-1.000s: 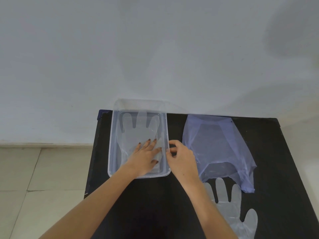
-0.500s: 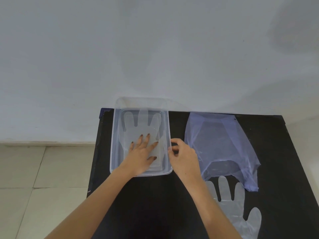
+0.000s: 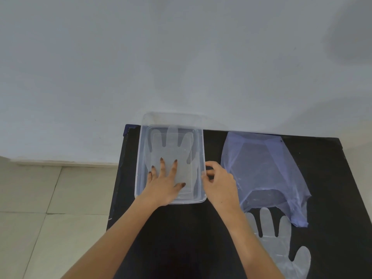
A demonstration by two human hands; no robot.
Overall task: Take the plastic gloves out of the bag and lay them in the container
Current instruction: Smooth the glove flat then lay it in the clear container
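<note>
Overhead, looking down on a black table (image 3: 181,238) pushed against a pale wall (image 3: 181,57), tiled floor (image 3: 50,208) to its left. Clear plastic container (image 3: 203,146) sits at the table's far left, long side running away from the viewer. One clear plastic glove (image 3: 171,141) lies flat on the container's floor, fingers pointing toward the wall. Left hand (image 3: 164,185) is inside the container, palm down and fingers spread, pressing flat on the cuff end of that glove; dark-painted nails visible. Right hand (image 3: 220,183) is just outside the container's right wall, fingers curled, thumb and forefinger at the rim about halfway along; it looks like a pinch on the rim, though whether it grips the plastic or only touches it is hard to make out through the clear wall. Pale blue-violet bag (image 3: 261,168) lies flattened on the table to the right of the container, mouth toward the viewer, one handle trailing down on the right side. A second clear glove (image 3: 279,244) lies on the bare table near the right forearm, its fingertips touching or just under the bag's near edge, thumb sticking out to the right. Both forearms bare.
</note>
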